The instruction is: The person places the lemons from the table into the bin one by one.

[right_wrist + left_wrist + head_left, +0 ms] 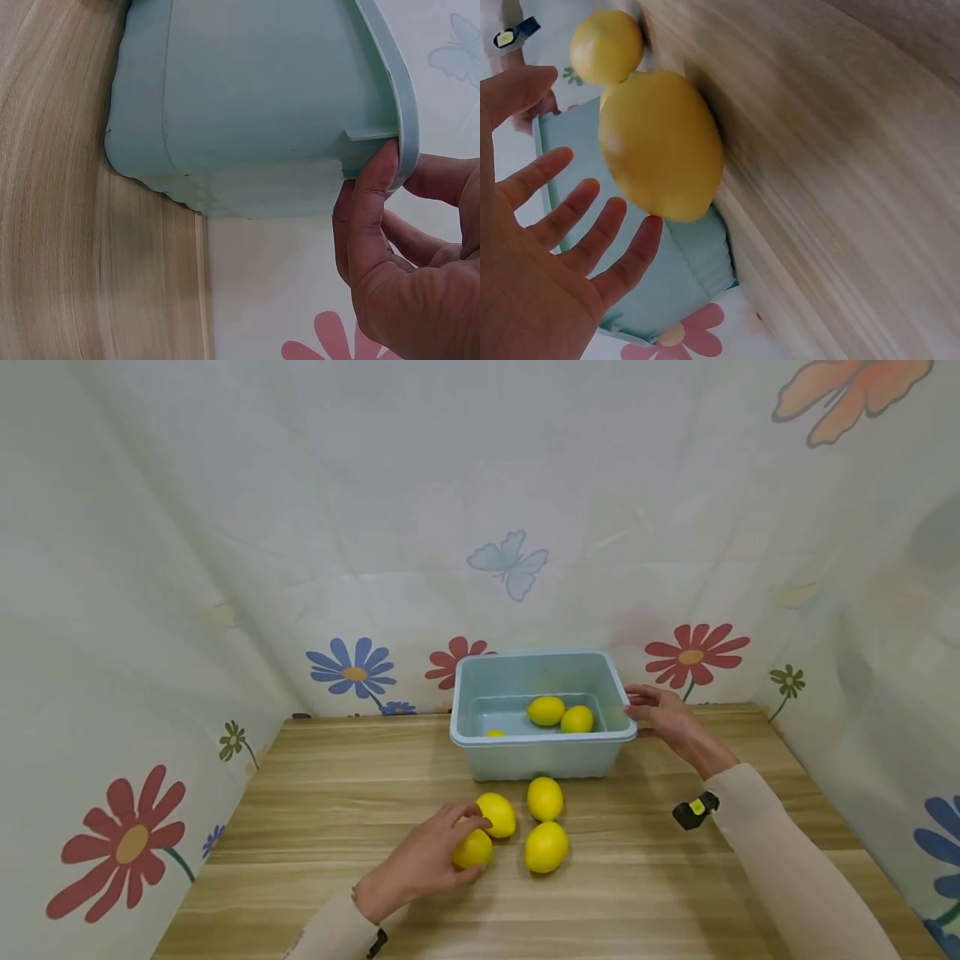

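A pale blue-green plastic bin [543, 760] stands at the back of the table. My right hand [670, 720] grips its right rim, thumb and fingers on either side of the rim in the right wrist view. Nearer me, several yellow lemons lie loose in front of the bin. My left hand [431, 856] reaches over the closest left lemon [474, 850], its fingers spread around it, a fingertip right at the lemon's edge in the left wrist view. Just beyond is another lemon [498, 815]. Two more, a far lemon [545, 799] and a near lemon [547, 847], lie to the right.
Inside the bin are a left lemon [546, 711], a right lemon [577, 719] and a sliver of a third behind the front rim. A wood-grain table [315, 810] lies under everything. A curtain [390, 527] printed with flowers and butterflies encloses the back and sides.
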Motion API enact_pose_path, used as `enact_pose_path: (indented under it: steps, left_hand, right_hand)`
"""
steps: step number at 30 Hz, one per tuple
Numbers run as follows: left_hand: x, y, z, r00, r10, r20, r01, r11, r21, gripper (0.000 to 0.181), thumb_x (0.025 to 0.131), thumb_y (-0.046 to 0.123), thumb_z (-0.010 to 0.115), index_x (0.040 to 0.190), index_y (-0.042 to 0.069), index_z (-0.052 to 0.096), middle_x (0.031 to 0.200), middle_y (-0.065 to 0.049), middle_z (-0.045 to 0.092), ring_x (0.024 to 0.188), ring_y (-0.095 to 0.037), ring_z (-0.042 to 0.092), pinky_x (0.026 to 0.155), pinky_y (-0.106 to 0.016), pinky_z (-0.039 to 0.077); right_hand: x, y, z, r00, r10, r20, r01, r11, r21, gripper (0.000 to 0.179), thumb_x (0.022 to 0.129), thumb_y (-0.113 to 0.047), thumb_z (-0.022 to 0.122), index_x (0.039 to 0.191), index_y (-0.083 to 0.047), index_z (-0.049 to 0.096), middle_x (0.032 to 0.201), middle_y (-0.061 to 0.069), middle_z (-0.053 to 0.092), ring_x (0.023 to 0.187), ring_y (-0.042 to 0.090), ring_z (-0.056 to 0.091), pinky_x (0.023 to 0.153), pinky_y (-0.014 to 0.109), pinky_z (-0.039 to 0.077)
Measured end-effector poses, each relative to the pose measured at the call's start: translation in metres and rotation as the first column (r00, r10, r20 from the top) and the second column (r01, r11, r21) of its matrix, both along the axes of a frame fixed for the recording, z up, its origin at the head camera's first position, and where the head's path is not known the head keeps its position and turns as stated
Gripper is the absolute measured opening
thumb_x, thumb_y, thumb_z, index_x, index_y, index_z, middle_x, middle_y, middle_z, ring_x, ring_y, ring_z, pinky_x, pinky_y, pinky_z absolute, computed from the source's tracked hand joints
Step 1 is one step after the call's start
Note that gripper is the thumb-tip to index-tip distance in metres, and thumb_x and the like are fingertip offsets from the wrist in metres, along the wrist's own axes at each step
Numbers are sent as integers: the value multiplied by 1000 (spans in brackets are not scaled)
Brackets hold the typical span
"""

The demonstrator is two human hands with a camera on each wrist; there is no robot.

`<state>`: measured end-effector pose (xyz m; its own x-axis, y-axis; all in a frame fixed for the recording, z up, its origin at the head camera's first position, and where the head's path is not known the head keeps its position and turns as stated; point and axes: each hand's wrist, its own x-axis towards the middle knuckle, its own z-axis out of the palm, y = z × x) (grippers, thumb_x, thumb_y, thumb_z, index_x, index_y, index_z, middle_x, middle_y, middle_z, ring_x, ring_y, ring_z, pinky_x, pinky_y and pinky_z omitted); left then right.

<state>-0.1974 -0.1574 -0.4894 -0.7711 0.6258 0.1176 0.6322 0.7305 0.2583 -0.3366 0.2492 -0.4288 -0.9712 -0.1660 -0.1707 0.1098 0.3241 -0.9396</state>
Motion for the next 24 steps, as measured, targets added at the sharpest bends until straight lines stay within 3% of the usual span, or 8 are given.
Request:
enact_pose_path:
  steps: [4, 9, 16, 24]
  left_hand:
    - [-1, 1, -5, 999, -17, 32, 18, 999, -35, 52, 86, 43, 72, 131, 24, 56, 138, 1, 49, 124, -19, 49, 102, -44, 50]
    - [-4, 1, -14, 1000, -18, 16, 20, 997, -73, 55, 84, 41, 74, 133, 24, 55, 139, 0, 50, 126, -20, 47, 101, -46, 49]
    - [-5, -1, -26, 998, -42, 43, 45, 997, -61, 59, 83, 35, 76, 135, 23, 54, 140, -2, 50, 127, -22, 49, 101, -44, 50]
    - [-4, 2, -30, 994, -78, 76, 85, 992, -92, 57, 84, 29, 76, 136, 23, 53, 136, 2, 51, 124, -19, 52, 102, -38, 50]
  right_hand:
    - [1, 0, 0, 1000, -5, 2, 5, 1000, -1, 62, 100, -20, 54, 155, -12, 28, 151, 21, 39, 127, 42, 49, 98, 42, 54]
    - [-1, 0, -3, 1000, -7, 6, 7, 1000, -9, 60, 100, -19, 54, 154, -11, 30, 149, 22, 40, 129, 43, 47, 99, 46, 53]
    - [-2, 0, -5, 1000, -4, 8, 4, 1000, -8, 60, 100, -19, 54, 154, -11, 30, 149, 23, 40, 128, 42, 49, 101, 49, 51]
    - [-1, 1, -3, 1000, -2, 5, 2, 1000, -22, 61, 100, -18, 54, 155, -11, 28, 151, 23, 39, 130, 43, 48, 98, 47, 53]
